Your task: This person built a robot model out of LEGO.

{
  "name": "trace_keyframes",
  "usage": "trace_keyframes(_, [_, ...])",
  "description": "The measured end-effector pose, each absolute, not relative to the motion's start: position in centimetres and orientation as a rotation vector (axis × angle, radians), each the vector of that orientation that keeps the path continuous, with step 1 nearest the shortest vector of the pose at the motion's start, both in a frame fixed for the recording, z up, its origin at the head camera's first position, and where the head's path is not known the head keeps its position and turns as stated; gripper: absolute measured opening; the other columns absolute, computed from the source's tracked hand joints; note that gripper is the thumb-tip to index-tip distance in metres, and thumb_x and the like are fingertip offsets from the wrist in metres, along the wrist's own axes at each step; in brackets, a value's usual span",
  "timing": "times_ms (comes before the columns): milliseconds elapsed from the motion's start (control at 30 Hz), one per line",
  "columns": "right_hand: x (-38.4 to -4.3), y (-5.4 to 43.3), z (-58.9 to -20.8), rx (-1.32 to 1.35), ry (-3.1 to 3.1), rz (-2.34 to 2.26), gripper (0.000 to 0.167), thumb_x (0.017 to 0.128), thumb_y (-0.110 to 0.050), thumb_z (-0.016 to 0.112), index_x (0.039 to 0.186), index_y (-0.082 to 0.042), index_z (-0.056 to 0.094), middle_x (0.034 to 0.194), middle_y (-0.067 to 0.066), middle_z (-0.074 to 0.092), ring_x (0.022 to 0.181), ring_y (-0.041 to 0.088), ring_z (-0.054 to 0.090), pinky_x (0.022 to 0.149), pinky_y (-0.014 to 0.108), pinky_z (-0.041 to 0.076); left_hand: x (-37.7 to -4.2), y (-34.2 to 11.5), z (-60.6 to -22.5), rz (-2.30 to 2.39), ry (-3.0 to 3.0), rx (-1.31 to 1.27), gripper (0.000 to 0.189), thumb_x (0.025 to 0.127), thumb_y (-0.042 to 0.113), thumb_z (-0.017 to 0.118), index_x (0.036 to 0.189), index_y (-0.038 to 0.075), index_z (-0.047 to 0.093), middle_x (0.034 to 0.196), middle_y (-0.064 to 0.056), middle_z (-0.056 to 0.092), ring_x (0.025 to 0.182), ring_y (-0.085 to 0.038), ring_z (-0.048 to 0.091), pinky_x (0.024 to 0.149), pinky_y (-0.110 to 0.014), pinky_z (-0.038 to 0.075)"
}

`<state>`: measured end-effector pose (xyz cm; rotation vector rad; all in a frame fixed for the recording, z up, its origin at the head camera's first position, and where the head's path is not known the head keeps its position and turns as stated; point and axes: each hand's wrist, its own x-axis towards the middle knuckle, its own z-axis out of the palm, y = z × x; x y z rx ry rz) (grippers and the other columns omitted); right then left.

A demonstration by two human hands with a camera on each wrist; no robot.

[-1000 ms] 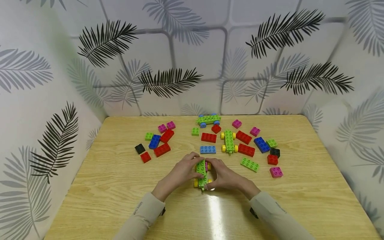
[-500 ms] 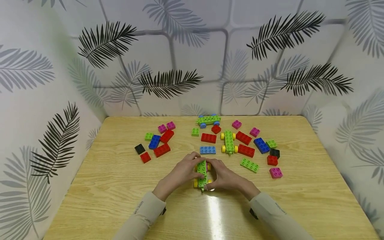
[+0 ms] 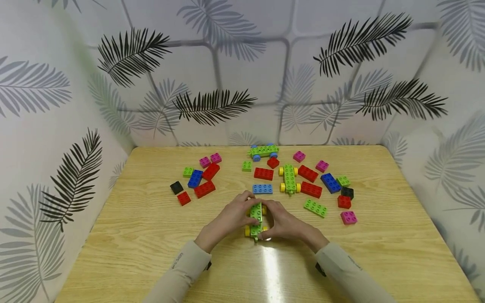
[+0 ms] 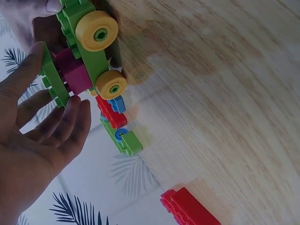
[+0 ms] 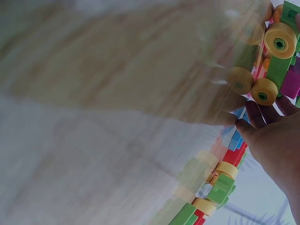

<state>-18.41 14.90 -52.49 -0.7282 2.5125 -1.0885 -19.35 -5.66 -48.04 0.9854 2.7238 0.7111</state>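
between the left hand (image 3: 235, 213)'s thumb and fingertips: long green brick (image 4: 54, 77), pinched at its two ends, studs facing away from the car. directly under it, just past the same fingertips, pink brick (image 4: 73, 74), set between the long green brick and the deck of the toy car (image 4: 95, 63); whether the long green brick is fully seated cannot be told.

right hand (image 3: 283, 221): thumb and fingers bent, grasping the toy car, thumb at its near end, fingers at its far end. fingertips just beside a yellow wheel (image 5: 264, 91). toy car lies between the two hands, on the table (image 3: 129, 244).

straight beyond the fingers: light blue brick (image 3: 262, 189), nearest; then red brick (image 3: 263, 174); farther off, blue-wheeled car (image 3: 264, 152). beyond the right fingers and slightly right: second yellow-wheeled car (image 3: 289, 179). well right of the right fingers: loose green brick (image 3: 315, 208). well left of the left fingers: small red square (image 3: 184, 198) near black brick (image 3: 176, 187).
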Motion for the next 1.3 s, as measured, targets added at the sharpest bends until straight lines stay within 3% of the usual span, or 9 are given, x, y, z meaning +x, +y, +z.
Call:
trace_keyframes(433, [-18.51, 15.0, -52.52, -0.706, 2.505, -1.083, 0.101, 0.071, -0.046, 0.083, 0.149, -0.012, 0.028, 0.152, 0.011, 0.03, 0.139, 0.029, 0.026, 0.112, 0.051, 0.025, -19.79, -5.59, -47.79, 0.719, 2.673, 0.984, 0.059, 0.08, 0.03, 0.078, 0.132, 0.01, 0.059, 0.108, 0.0, 0.047, 0.093, -0.013, 0.047, 0.082, -0.023, 0.046])
trace_keyframes(1300, [-18.47, 14.94, -52.87, -0.675, 2.508, -1.064, 0.103, 0.071, -0.049, 0.082, 0.15, -0.013, 0.027, 0.152, 0.008, 0.03, 0.138, 0.027, 0.026, 0.112, 0.049, 0.025, -20.25, -5.6, -47.58, 0.801, 2.609, 0.954, 0.054, 0.081, 0.022, 0.079, 0.128, 0.005, 0.06, 0.106, -0.004, 0.047, 0.094, -0.016, 0.048, 0.081, -0.023, 0.045])
